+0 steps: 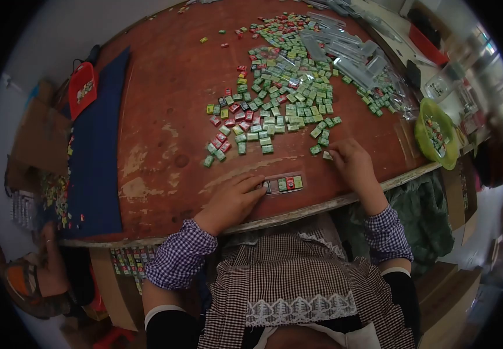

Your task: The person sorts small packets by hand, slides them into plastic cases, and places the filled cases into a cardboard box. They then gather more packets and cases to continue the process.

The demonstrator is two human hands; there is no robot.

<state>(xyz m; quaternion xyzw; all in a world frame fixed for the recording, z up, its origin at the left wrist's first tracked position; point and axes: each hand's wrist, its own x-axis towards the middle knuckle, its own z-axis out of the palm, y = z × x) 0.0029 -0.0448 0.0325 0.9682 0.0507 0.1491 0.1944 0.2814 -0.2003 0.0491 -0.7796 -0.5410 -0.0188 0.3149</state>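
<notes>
A narrow clear plastic tray (273,187) lies near the table's front edge, with a few small red, green and yellow boxes (290,183) in its right part. My left hand (234,202) grips the tray's left end, its fingers covering that part. To the right, my right hand (351,165) pinches a small light-coloured box (327,155) between thumb and finger, just above or on the tabletop. Beside it lies a loose green box (315,150). A wide spread of small green, red and yellow boxes (277,110) covers the table beyond my hands.
Clear plastic trays (350,58) are heaped at the back right. A yellow-green bowl (425,142) stands at the right edge, holding small pieces. At left are a blue cloth (97,157) and a red bin (79,96). Another person's arm (54,256) shows at lower left.
</notes>
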